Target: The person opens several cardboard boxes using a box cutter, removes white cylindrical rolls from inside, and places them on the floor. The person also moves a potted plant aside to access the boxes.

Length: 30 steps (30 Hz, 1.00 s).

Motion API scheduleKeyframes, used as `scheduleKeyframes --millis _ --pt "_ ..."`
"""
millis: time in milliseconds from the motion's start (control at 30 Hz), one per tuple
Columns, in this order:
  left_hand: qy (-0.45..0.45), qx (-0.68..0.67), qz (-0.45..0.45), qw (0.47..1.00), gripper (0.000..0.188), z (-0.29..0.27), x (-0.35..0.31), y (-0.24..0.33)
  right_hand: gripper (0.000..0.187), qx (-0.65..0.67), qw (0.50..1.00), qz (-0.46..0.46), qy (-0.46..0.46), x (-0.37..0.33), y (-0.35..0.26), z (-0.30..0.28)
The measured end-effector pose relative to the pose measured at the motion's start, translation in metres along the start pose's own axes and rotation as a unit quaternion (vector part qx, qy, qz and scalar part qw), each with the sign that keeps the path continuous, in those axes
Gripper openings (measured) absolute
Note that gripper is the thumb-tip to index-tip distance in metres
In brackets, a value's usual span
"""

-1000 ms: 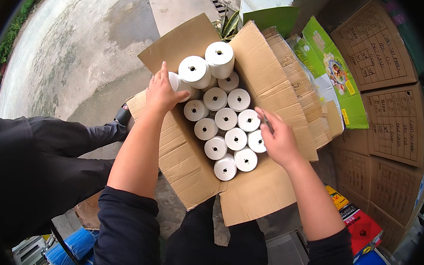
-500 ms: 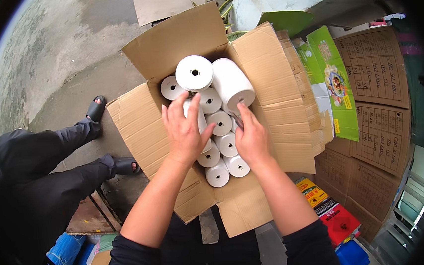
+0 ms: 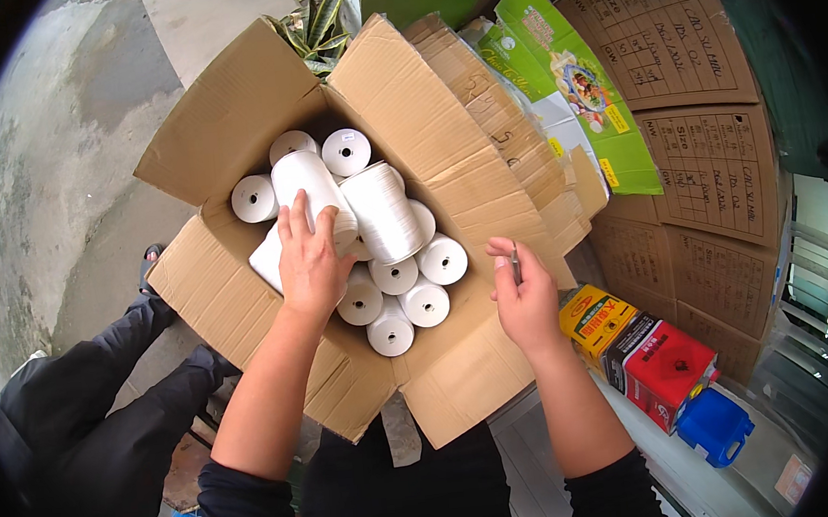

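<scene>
An open cardboard box (image 3: 414,385) in front of me holds several white spools of thread (image 3: 381,212), most standing with their round ends and centre holes upward. A few lie on their sides on top. My left hand (image 3: 313,264) rests on a white spool (image 3: 309,189) lying on its side, its fingers apart and the palm down. My right hand (image 3: 526,293) is closed, above the right side of the box, around a small slim metal tool (image 3: 515,262). Most of that tool is hidden in the fingers, so its kind cannot be made out.
Brown cartons (image 3: 709,177) with printed panels stand at the right, beside a green printed cardboard sheet (image 3: 565,81). Below them are a yellow can (image 3: 594,317), a red can (image 3: 670,365) and a blue jug (image 3: 714,427). A person's dark-trousered legs (image 3: 103,380) are at the left.
My right hand has drawn away from the spools to the right, still holding the metal tool. The upper spools have shifted and lie on their sides. The view has swung to the right.
</scene>
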<state>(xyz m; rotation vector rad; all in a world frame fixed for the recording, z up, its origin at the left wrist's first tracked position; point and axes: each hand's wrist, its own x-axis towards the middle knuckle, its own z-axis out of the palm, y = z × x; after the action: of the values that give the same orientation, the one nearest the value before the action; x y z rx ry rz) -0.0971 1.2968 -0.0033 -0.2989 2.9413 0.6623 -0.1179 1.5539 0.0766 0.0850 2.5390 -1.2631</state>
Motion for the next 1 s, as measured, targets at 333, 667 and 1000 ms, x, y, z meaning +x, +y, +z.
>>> scheduleKeyframes --millis 333,667,1000 --pt "-0.097 -0.007 -0.037 0.995 0.082 -0.016 0.025 0.005 0.103 -0.214 0.960 0.161 -0.080 0.060 0.022 0.120" --pt "-0.005 -0.072 0.018 0.997 0.060 -0.037 -0.002 -0.039 0.038 -0.071 0.992 0.014 0.107 -0.043 0.002 -0.030" --pt "0.115 -0.446 -0.263 0.848 0.046 -0.065 -0.141 -0.132 0.038 -0.072 0.949 0.123 -0.283 0.008 0.010 -0.019"
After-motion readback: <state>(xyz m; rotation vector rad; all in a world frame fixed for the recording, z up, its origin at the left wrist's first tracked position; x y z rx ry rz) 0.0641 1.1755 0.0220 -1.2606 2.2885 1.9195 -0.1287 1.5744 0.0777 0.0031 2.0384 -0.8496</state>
